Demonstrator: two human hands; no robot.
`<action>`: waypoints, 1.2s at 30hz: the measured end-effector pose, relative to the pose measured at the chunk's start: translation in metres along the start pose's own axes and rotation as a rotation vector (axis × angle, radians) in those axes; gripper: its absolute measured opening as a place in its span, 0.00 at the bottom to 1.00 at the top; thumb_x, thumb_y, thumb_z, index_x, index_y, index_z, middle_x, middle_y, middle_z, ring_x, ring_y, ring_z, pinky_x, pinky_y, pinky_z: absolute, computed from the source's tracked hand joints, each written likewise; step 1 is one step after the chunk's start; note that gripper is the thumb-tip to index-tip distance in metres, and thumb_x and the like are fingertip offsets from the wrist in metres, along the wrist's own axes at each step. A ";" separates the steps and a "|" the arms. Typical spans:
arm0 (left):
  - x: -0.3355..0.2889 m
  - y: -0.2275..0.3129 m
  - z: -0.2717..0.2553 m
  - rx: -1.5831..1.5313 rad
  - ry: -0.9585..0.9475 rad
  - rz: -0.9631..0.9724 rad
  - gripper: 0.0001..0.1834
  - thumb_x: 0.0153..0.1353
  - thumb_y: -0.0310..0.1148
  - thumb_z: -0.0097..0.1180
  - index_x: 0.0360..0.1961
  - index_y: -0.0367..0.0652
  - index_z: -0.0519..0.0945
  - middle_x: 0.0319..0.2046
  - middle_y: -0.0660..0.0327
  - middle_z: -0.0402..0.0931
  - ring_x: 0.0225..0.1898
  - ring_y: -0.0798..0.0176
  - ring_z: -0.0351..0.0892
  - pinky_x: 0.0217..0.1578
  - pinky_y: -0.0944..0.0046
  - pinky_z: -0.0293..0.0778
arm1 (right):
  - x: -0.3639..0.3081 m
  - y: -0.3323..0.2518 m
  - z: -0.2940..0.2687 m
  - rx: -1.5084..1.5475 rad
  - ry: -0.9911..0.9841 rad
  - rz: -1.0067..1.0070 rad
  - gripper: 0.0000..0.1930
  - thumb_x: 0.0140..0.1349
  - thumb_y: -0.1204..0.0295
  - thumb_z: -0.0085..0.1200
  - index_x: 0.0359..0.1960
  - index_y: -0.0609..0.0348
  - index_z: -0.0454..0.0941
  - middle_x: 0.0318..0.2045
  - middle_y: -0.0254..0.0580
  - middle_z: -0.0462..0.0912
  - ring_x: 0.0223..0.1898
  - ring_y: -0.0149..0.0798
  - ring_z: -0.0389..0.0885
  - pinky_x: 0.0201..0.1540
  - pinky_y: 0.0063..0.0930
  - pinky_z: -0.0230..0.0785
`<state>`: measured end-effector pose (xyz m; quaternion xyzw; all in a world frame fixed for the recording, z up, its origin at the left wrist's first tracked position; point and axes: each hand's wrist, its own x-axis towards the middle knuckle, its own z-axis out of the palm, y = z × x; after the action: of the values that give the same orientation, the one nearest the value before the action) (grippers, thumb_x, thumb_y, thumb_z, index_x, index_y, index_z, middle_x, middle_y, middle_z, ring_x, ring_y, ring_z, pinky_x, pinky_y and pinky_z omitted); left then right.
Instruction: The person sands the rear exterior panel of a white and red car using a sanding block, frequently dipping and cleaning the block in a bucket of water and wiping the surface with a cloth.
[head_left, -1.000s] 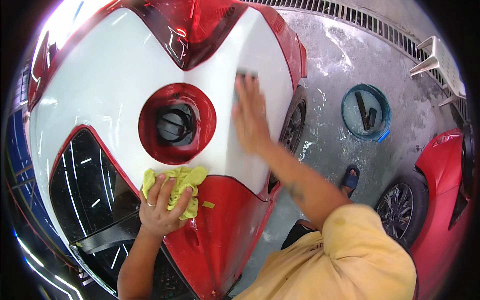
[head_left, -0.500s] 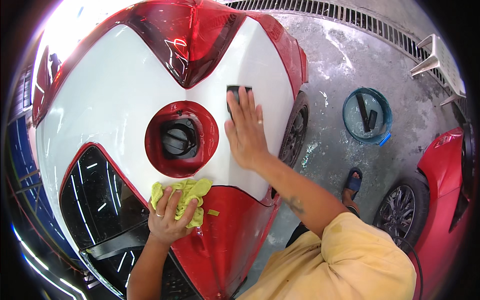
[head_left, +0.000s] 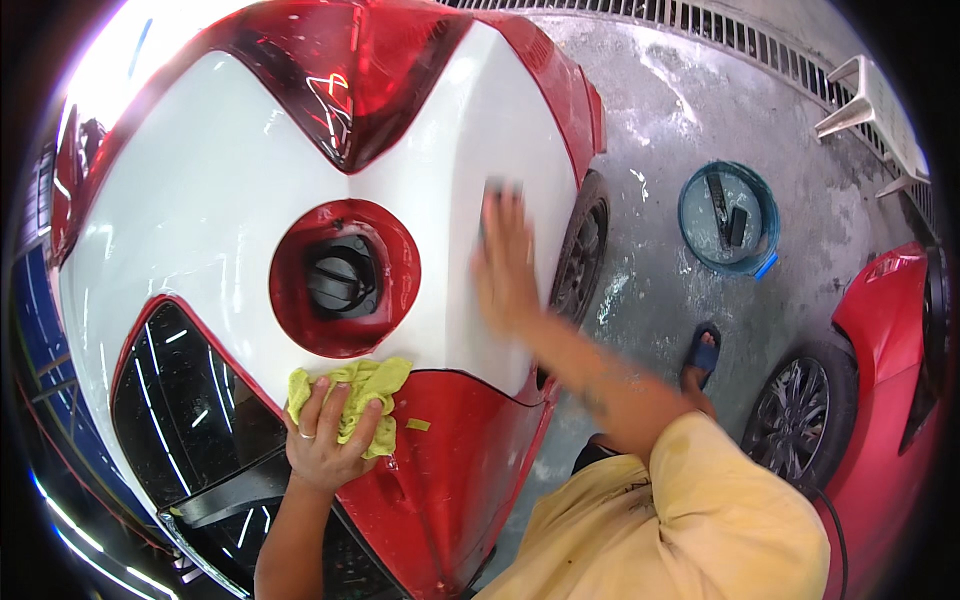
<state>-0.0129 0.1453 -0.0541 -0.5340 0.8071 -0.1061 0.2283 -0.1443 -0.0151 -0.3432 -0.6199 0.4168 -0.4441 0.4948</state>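
My left hand point(head_left: 328, 440) is closed over a crumpled yellow-green cloth point(head_left: 378, 385), resting on the car at the border between the white panel and the red door. Fingers stretched forward, my right hand point(head_left: 507, 265) presses a black sanding block point(head_left: 497, 187) flat against the white panel point(head_left: 450, 150). Motion smears that hand, and its fingers cover most of the block. Between the hands lies a round red fuel-filler recess point(head_left: 288, 300) with a black cap point(head_left: 341, 280) inside. A small yellow tape piece point(head_left: 418, 425) sticks to the red door point(head_left: 440, 490) beside the cloth.
A blue bucket point(head_left: 686, 232) of water with dark blocks in it stands on the wet concrete floor point(head_left: 640, 290) to the right. Farther right are a white plastic stool point(head_left: 880, 120) and a second red car point(head_left: 885, 450). A floor grating point(head_left: 720, 35) runs along the back.
My right hand has slid slightly right across the white panel with the block. My left hand stays on the cloth. The whole view has shifted a little.
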 end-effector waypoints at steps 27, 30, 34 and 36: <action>0.007 -0.002 0.003 0.000 0.044 0.029 0.32 0.48 0.50 0.70 0.58 0.65 0.81 0.57 0.56 0.77 0.65 0.43 0.72 0.60 0.39 0.71 | 0.072 0.028 -0.010 -0.058 0.159 0.083 0.35 0.80 0.58 0.36 0.82 0.58 0.41 0.81 0.63 0.41 0.81 0.66 0.37 0.80 0.61 0.34; 0.011 -0.005 0.011 -0.006 0.073 0.041 0.32 0.48 0.50 0.70 0.58 0.64 0.81 0.57 0.55 0.77 0.65 0.42 0.72 0.59 0.39 0.71 | 0.117 0.071 -0.032 -0.033 0.246 0.111 0.33 0.80 0.62 0.39 0.79 0.65 0.48 0.78 0.70 0.50 0.79 0.70 0.46 0.80 0.56 0.40; 0.001 -0.002 0.007 -0.006 0.049 0.018 0.33 0.48 0.50 0.71 0.58 0.63 0.81 0.56 0.54 0.77 0.65 0.42 0.73 0.60 0.37 0.71 | -0.062 0.000 0.011 -0.003 -0.015 0.047 0.37 0.78 0.65 0.40 0.81 0.63 0.39 0.81 0.67 0.36 0.82 0.66 0.34 0.79 0.66 0.32; 0.001 -0.001 0.004 -0.008 0.016 0.011 0.33 0.48 0.49 0.70 0.59 0.63 0.81 0.57 0.54 0.77 0.65 0.41 0.73 0.61 0.36 0.71 | -0.101 -0.018 0.007 -0.029 -0.166 0.083 0.38 0.77 0.66 0.40 0.82 0.60 0.37 0.81 0.65 0.32 0.82 0.64 0.30 0.78 0.68 0.29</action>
<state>-0.0103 0.1446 -0.0574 -0.5294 0.8123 -0.1060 0.2204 -0.1622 0.0862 -0.3402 -0.6438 0.4061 -0.3643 0.5366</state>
